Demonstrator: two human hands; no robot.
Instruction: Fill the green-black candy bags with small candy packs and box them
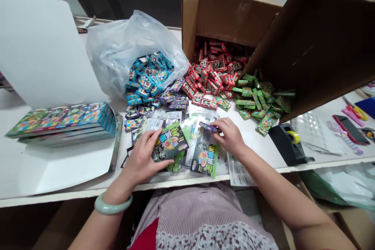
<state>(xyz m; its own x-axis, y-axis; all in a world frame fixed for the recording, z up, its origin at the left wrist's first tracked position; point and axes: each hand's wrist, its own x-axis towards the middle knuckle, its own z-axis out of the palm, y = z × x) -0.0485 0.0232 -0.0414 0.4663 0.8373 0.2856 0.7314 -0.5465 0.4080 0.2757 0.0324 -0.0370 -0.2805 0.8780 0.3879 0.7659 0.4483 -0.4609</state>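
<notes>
My left hand (143, 158) grips the edge of a black-and-green printed packet (170, 142), with a pale jade bangle (113, 204) on that wrist. My right hand (230, 136) pinches a small purple candy box (209, 127) between fingers and thumb. A second printed packet (205, 159) lies just below that hand, on loose clear plastic sleeves (166, 119). Beyond both hands lie heaps of small boxes: purple (175, 95), blue in a plastic bag (149, 74), red in a cardboard carton (216, 66), and green (258, 101).
A stack of printed display cartons (61, 121) lies at left on a white board (43, 47). To the right stand a black tape dispenser (285, 140), a phone (350, 129) and scissors (356, 112). The white table's front edge (117, 187) runs below my hands.
</notes>
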